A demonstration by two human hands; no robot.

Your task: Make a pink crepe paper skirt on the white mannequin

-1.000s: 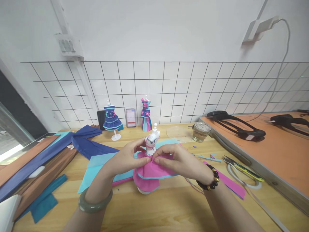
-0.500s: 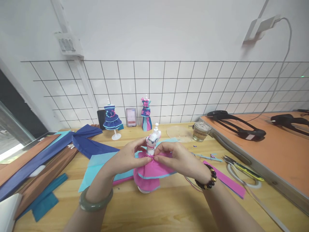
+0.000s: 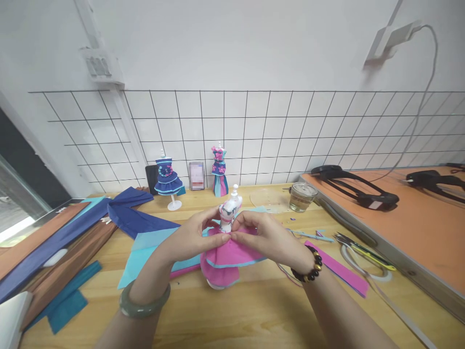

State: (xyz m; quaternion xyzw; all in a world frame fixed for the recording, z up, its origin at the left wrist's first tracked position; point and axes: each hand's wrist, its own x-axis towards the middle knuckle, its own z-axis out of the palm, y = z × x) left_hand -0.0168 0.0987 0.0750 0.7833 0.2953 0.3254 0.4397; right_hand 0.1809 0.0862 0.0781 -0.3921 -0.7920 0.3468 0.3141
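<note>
A small white dress form (image 3: 229, 209) stands in front of me, its bodice marked with dark and pink patches. Around its waist goes a tiered pink skirt (image 3: 232, 254) with light blue edging. My left hand (image 3: 198, 232) pinches the skirt's waist with thumb and fingers, from the left of the form. From the right, my right hand (image 3: 263, 237) pinches the same waist, the thumb tips almost meeting at the front. The fingers behind the form are partly hidden. Light blue fabric (image 3: 145, 252) lies under and behind the left hand.
Two dressed miniature forms, one in a navy dress (image 3: 167, 177), one in a multicoloured dress (image 3: 220, 169), stand by the wall. A glass cup (image 3: 302, 196) is at back right. Scissors (image 3: 363, 252), a pink strip (image 3: 339, 269) and dark blue fabric (image 3: 136, 213) lie about. Black headsets (image 3: 356, 189) rest on an orange surface.
Both hands keep their pinch at the skirt's waist with hardly any movement. The right hand has shifted very slightly left, and the whole view has moved a touch.
</note>
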